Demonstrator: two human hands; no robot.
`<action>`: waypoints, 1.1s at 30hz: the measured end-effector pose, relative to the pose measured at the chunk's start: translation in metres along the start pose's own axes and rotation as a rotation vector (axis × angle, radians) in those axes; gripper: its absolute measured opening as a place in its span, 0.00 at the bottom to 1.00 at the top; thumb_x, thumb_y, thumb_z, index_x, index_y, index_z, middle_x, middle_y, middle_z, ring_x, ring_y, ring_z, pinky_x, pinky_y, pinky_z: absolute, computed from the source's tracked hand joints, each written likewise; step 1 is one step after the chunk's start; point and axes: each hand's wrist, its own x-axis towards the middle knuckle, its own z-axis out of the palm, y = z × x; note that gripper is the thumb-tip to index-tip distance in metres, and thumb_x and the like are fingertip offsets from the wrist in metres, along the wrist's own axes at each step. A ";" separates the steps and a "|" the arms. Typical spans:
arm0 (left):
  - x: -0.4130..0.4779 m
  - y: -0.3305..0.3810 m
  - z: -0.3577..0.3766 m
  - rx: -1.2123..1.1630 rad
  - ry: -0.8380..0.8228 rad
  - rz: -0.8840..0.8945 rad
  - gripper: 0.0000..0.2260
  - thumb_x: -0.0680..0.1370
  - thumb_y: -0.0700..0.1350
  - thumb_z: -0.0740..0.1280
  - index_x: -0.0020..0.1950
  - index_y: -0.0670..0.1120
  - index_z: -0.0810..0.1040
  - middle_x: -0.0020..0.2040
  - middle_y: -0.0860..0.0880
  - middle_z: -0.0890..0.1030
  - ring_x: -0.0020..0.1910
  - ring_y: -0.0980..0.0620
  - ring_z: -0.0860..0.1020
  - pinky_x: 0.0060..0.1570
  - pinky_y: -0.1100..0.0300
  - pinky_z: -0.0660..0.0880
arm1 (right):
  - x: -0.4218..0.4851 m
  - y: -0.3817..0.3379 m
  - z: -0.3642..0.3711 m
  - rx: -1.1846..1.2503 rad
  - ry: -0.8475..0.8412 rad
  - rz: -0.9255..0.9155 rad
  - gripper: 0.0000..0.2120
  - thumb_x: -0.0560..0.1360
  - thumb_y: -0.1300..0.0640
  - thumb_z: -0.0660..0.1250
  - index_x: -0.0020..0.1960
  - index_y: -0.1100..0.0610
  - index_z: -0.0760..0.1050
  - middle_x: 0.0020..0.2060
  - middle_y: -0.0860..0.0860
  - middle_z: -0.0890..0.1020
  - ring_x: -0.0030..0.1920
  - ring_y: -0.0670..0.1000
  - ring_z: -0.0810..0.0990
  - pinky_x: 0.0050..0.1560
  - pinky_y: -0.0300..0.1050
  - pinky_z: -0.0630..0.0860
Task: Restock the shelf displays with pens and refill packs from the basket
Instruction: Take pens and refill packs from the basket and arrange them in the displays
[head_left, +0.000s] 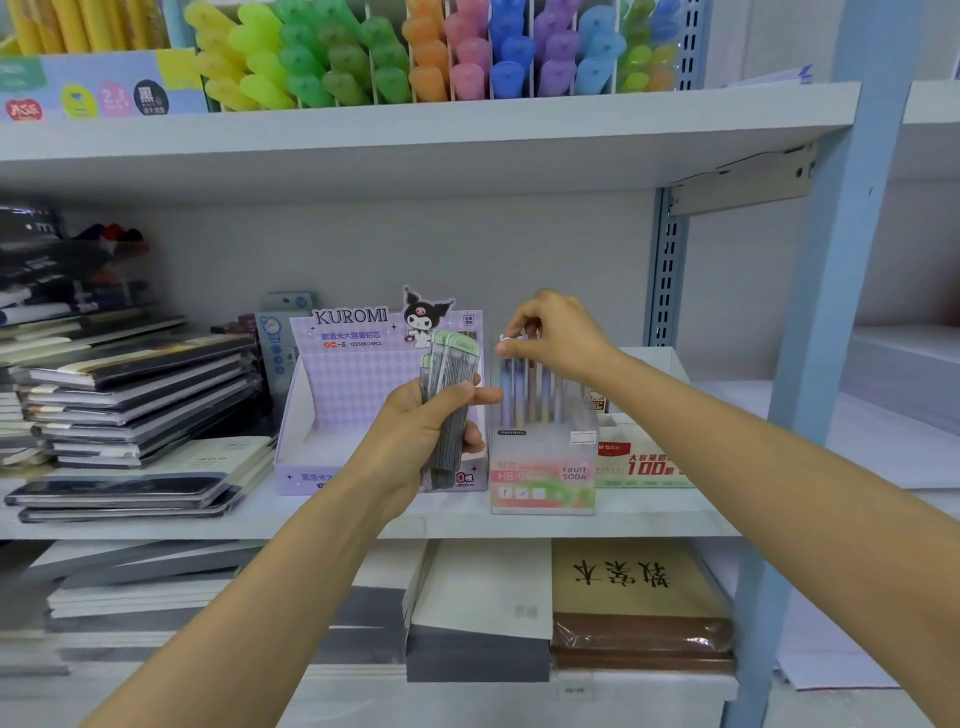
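Observation:
My left hand (422, 423) grips a bundle of slim refill packs (451, 387) with pale green caps, upright in front of the purple Kuromi display box (337, 374) on the middle shelf. My right hand (558, 335) pinches the top of a pen or refill (506, 364) standing in the clear Fruit Soda display box (543, 467), just right of the Kuromi box. Several pastel pieces stand in that clear box. No basket shows.
A red-and-green refill box (641, 462) stands right of the clear box. Stacked notebooks (135, 395) fill the shelf's left side. Coloured markers (415, 52) line the upper shelf. Books (636, 597) lie on the lower shelf. A blue upright (821, 332) bounds the right.

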 end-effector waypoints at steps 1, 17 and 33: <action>-0.001 0.001 0.000 0.001 0.008 -0.006 0.07 0.81 0.43 0.63 0.56 0.42 0.76 0.49 0.48 0.86 0.28 0.53 0.76 0.35 0.60 0.78 | -0.001 0.000 -0.003 0.007 -0.010 -0.001 0.11 0.72 0.50 0.74 0.50 0.56 0.81 0.41 0.46 0.73 0.39 0.43 0.72 0.43 0.41 0.69; -0.012 0.017 0.047 -0.134 -0.081 -0.123 0.13 0.80 0.49 0.61 0.55 0.42 0.79 0.44 0.46 0.85 0.27 0.51 0.77 0.28 0.60 0.75 | -0.057 0.004 -0.087 0.782 -0.095 0.073 0.07 0.79 0.57 0.65 0.53 0.61 0.77 0.42 0.51 0.83 0.42 0.47 0.81 0.41 0.37 0.78; -0.013 0.013 0.070 -0.225 -0.087 -0.169 0.14 0.82 0.49 0.55 0.55 0.43 0.76 0.33 0.48 0.74 0.26 0.53 0.67 0.25 0.60 0.70 | -0.073 0.050 -0.107 0.683 0.000 0.353 0.12 0.76 0.54 0.70 0.52 0.63 0.76 0.42 0.57 0.83 0.37 0.49 0.80 0.40 0.38 0.79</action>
